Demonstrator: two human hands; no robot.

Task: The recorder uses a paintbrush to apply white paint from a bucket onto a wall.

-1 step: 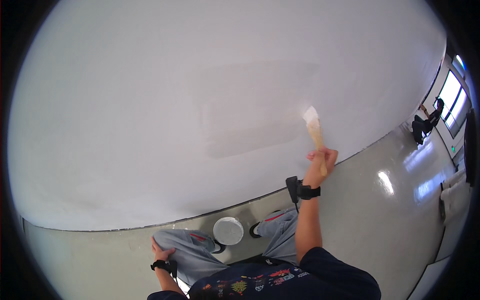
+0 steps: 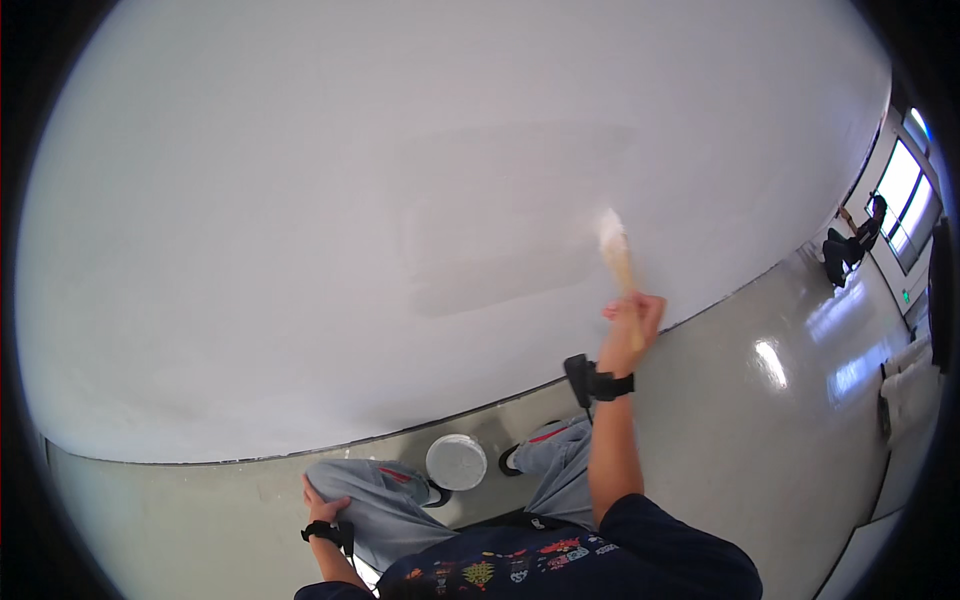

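Observation:
My right hand is wrapped round the wooden handle of a paintbrush. White bristles point up against the pale wall, at the right end of a greyer, damp-looking patch. Whether the tip presses on the surface or hovers just off it, I cannot tell. My left hand lies on my bent left knee, thumb apart from the fingers, holding nothing. A round white bucket stands on the floor between my feet, pale inside.
The shiny grey-green floor meets the wall along a dark, curved-looking edge. At far right another person crouches by the wall near a bright window. Pale boxy furniture lines the right rim.
My right hand and the paintbrush have shifted slightly left along the wall. The left hand and the bucket stay where they were.

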